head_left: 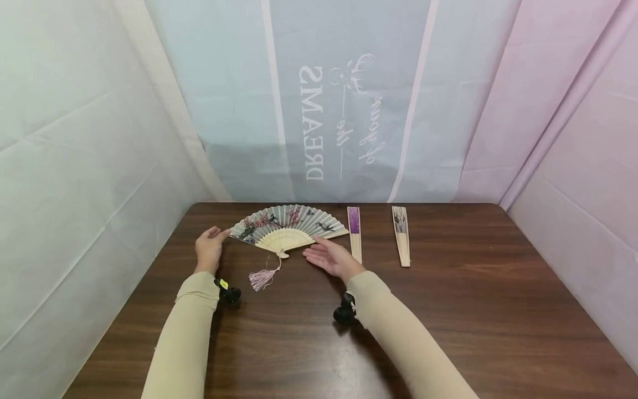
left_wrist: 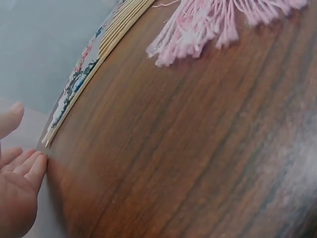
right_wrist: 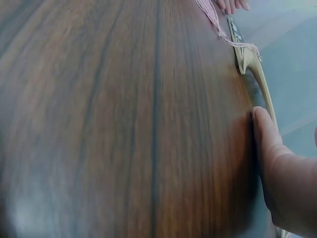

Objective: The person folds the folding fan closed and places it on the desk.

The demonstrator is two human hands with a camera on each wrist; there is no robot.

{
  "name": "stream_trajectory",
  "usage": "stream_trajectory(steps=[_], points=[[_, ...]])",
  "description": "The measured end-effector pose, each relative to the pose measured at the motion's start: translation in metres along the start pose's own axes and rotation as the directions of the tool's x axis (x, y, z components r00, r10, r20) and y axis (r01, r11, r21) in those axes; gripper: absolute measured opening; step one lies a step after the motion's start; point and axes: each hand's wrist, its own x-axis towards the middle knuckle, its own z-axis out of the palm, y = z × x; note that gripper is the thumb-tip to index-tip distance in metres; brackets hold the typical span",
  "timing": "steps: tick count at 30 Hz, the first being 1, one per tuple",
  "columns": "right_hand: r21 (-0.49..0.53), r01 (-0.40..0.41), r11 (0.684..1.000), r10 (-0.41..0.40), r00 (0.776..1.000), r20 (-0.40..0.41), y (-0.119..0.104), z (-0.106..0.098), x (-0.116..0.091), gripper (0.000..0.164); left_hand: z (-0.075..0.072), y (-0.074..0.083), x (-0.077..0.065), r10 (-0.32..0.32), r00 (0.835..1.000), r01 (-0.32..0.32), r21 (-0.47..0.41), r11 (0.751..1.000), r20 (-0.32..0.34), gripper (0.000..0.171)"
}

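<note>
"While the open fan is lying on the tabletop, which way is it pointing?"

"Its arc is facing the backdrop, its long axis running left to right."

"And the hands?"

"Left grip is flanking its left tip, right grip its lower right edge; thumbs and fingers are standing apart."

- I can read "DREAMS" in large white capitals on the pale blue backdrop, turned sideways and running from bottom to top.
- Next to it I make out a small script "the" between thin white lines.
- Beyond that runs a larger script word, which I can't read surely.
- My left wrist camera carries a yellow tag, its marks too small for me.
</note>
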Motion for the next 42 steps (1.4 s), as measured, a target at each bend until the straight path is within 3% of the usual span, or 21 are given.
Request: stream_trajectory(steps=[5, 17, 30, 37, 42], points=[[0.07, -0.002, 0.998, 0.002, 1.0, -0.005, 0.004, 0.004, 0.006, 0.058, 0.0, -0.001, 0.002, -0.014, 1.0, 0.014, 0.019, 1.0, 0.024, 0.064], [0.114, 0.051, 0.992, -0.044, 0.997, -0.061, 0.008, 0.018, 0.015, 0.049, -0.003, 0.004, 0.001, 0.007, 0.998, -0.009, 0.04, 0.999, 0.066, 0.062], [0.005, 0.033, 0.999, -0.032, 0.991, -0.132, 0.013, 0.019, 0.023, 0.039, -0.003, 0.0, 0.002, -0.018, 0.998, 0.014, 0.055, 0.998, 0.067, 0.052], [-0.113, 0.013, 0.993, -0.03, 0.988, -0.152, 0.012, 0.019, 0.022, 0.035, -0.007, 0.0, -0.009, -0.061, 0.995, 0.058, 0.039, 0.998, 0.081, 0.051], [-0.139, 0.021, 0.99, -0.043, 0.987, -0.157, 0.014, 0.019, 0.022, 0.033, -0.011, -0.002, -0.016, -0.097, 0.995, 0.098, -0.013, 0.995, 0.035, 0.05]])
